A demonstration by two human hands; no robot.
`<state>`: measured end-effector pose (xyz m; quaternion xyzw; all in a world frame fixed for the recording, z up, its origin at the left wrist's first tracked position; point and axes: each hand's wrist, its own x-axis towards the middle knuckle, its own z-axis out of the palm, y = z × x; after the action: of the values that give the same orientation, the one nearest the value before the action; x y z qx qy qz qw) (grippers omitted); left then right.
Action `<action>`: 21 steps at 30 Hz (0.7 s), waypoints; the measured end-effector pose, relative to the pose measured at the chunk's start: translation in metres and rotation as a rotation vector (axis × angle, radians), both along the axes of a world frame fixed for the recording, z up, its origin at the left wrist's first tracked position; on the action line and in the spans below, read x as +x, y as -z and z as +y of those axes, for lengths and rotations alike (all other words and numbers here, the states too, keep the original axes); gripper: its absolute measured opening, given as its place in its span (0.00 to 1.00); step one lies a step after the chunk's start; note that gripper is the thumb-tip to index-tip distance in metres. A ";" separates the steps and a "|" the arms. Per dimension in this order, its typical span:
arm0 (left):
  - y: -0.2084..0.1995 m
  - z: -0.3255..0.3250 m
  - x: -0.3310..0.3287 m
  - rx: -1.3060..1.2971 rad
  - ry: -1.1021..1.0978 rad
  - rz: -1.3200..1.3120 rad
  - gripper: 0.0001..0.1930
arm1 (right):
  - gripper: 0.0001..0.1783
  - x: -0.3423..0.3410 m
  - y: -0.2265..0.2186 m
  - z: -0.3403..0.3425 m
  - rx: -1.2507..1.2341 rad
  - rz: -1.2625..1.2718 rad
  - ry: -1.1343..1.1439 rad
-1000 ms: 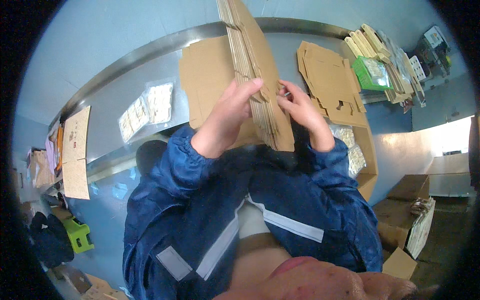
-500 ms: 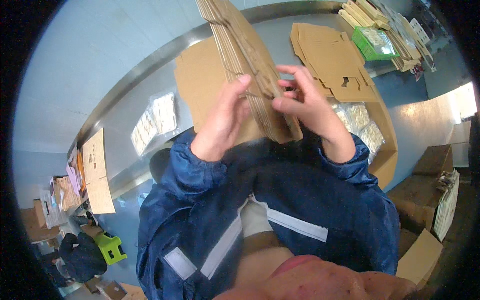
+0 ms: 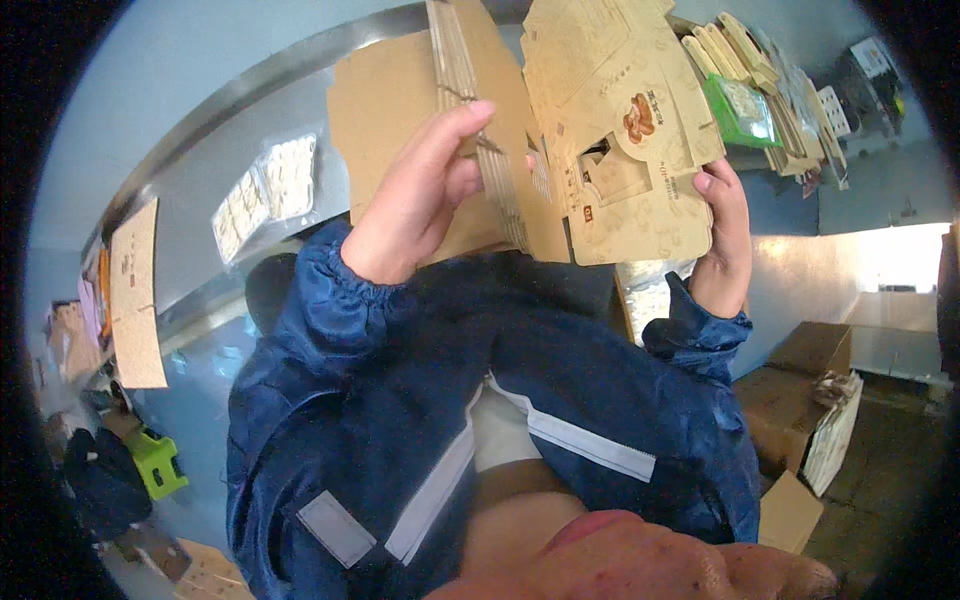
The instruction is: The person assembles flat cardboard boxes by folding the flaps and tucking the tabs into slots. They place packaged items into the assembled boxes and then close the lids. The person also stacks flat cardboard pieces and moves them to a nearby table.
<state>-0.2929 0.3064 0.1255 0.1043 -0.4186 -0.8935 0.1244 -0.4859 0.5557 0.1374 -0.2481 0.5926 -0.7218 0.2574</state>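
Left hand: the left hand (image 3: 420,195) is grasping the stack (image 3: 480,120) of flat cardboard blanks; the thumb lies over the front edge of the stack, the fingers are behind it and hidden.
Right hand: the right hand (image 3: 725,235) is grasping the blank (image 3: 620,130), 1 flat die-cut sheet; the fingers press on its right edge and the palm is behind it.
Stack: it stands on edge, held up before the chest, tilted a little to the left at the top; a thin string goes around it near the thumb.
Blank: it is just beside the stack on the right and touches it along its left edge, opened away from it like a page; it is brown, with cut-out flaps in the middle and a small brown printed picture near the top.
Sleeves: both forearms are in dark blue sleeves (image 3: 330,290) with grey reflective stripes.
Table: the blue table (image 3: 200,150) has a metal rim and is behind the hands.
Sheet: 1 large plain cardboard sheet (image 3: 380,100) lies on the table behind the stack.
Bags: 2 clear bags (image 3: 265,190) with pale contents lie on the table, left of the hands.
Green pack: a green pack (image 3: 742,112) lies among other cardboard pieces at the upper right.
Boxes: brown boxes (image 3: 810,400) stand on the floor at the right.
Stool: a green stool (image 3: 155,462) is at the lower left.
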 end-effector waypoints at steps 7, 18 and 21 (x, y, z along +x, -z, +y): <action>0.010 -0.009 -0.005 -0.017 0.053 -0.026 0.21 | 0.34 0.026 -0.010 -0.009 -0.009 0.016 0.143; 0.010 -0.007 -0.005 -0.035 0.028 0.006 0.22 | 0.34 0.057 -0.024 -0.020 -0.040 0.135 0.145; 0.015 -0.008 -0.007 -0.041 0.014 0.020 0.22 | 0.33 0.068 -0.028 -0.027 -0.044 0.174 0.191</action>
<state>-0.2996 0.2988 0.1110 0.0897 -0.4362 -0.8866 0.1246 -0.4183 0.5285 0.1654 -0.2577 0.6176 -0.7317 0.1298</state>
